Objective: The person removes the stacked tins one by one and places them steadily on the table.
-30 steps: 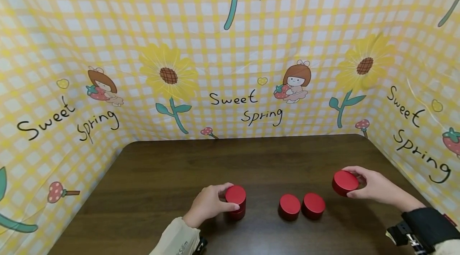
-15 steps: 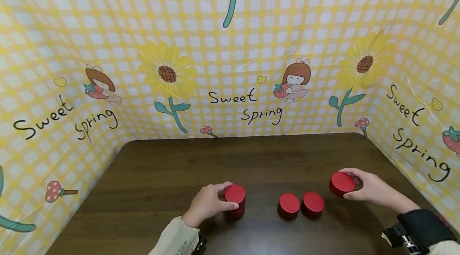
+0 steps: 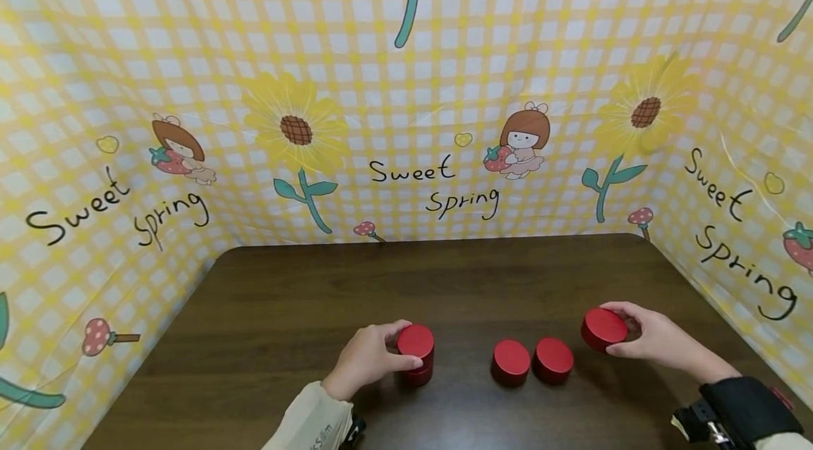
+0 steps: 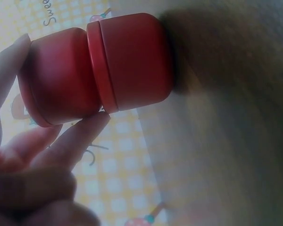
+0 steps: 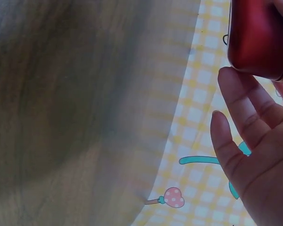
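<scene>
On the left, two red round tins stand one on top of the other. My left hand point(image 3: 368, 360) grips the upper tin point(image 3: 416, 342) between thumb and fingers. Below it, the lower tin point(image 4: 139, 61) shows a raised rim in the left wrist view, its base close to the wooden surface. Over at the right, my right hand point(image 3: 657, 337) holds another red tin point(image 3: 603, 329) by its sides, raised off the table; the right wrist view shows only part of this tin point(image 5: 259, 40). Two more red tins, one nearer the stack point(image 3: 511, 363) and one further right point(image 3: 553, 361), sit between the hands.
A dark brown wooden table point(image 3: 305, 295) with rounded far corners lies under everything. Yellow checked cloth point(image 3: 406, 111) printed with flowers and lettering rises behind it and along both sides. Each wrist carries a dark strapped device; the right one point(image 3: 749, 408) is in plain view.
My right hand has shifted slightly left and a little lower with its tin. The left hand keeps its grip on the upper tin, and the two middle tins have not moved.
</scene>
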A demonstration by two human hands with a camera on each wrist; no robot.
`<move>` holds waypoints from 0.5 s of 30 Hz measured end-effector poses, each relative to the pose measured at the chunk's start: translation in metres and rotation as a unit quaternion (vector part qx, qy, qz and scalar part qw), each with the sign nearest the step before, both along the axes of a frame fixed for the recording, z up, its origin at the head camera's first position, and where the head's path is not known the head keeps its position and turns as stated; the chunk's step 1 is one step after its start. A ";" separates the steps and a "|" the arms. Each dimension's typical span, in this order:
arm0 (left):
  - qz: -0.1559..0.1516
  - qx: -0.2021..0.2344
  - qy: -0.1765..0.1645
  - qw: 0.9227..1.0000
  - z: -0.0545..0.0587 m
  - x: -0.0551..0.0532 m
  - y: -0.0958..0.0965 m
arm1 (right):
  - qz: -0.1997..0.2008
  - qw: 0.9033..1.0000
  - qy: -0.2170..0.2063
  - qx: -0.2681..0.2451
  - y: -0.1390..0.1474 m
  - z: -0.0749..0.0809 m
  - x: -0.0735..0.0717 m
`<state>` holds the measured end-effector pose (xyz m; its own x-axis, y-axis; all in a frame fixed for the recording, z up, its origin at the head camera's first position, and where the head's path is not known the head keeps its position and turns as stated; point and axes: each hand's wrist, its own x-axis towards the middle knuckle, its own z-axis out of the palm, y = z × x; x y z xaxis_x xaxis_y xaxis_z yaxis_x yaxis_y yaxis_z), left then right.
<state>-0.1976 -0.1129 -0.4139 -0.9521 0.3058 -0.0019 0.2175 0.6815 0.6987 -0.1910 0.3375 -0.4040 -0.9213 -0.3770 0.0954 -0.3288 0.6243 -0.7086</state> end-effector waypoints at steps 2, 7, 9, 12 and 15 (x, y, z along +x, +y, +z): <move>-0.005 0.004 0.001 1.000 0.000 -0.001 0.000 | 0.002 1.000 -0.007 -0.007 0.000 -0.001 0.001; -0.013 0.013 -0.006 1.000 -0.001 -0.001 0.001 | 0.016 1.000 -0.018 -0.020 0.001 -0.004 0.001; -0.013 0.014 -0.009 1.000 -0.001 -0.001 0.001 | 0.021 0.999 -0.022 -0.022 0.001 -0.006 0.000; -0.014 0.014 -0.010 1.000 0.000 -0.001 0.000 | 0.030 0.999 -0.027 -0.023 0.001 -0.008 0.000; -0.010 0.010 -0.010 1.000 0.000 0.000 0.000 | 0.039 0.998 -0.029 -0.025 0.001 -0.011 0.000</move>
